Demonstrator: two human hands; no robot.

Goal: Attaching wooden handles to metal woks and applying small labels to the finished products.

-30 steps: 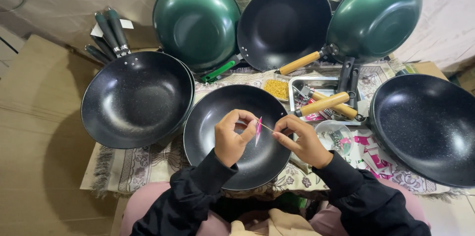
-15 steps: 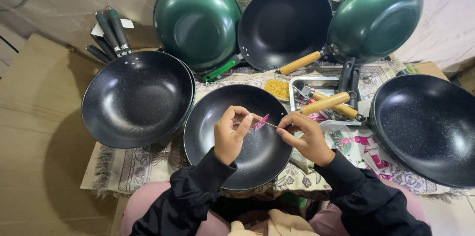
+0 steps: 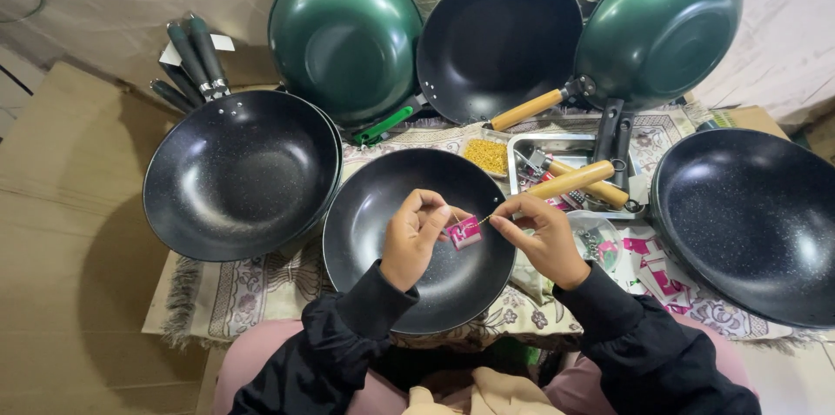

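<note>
Left hand (image 3: 416,237) pinches a pink tag (image 3: 464,231) – right hand (image 3: 537,232) pinches something thin (hard to make out) beside it, over a black pan (image 3: 374,206).

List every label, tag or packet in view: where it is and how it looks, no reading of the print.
Small pink tag: square, pinched between left hand and right hand over the black pan.
Loose pink tags: white-and-pink slips scattered on the patterned cloth, right of the hands.
White card: pale rectangle behind the dark handles, upper left.
</note>
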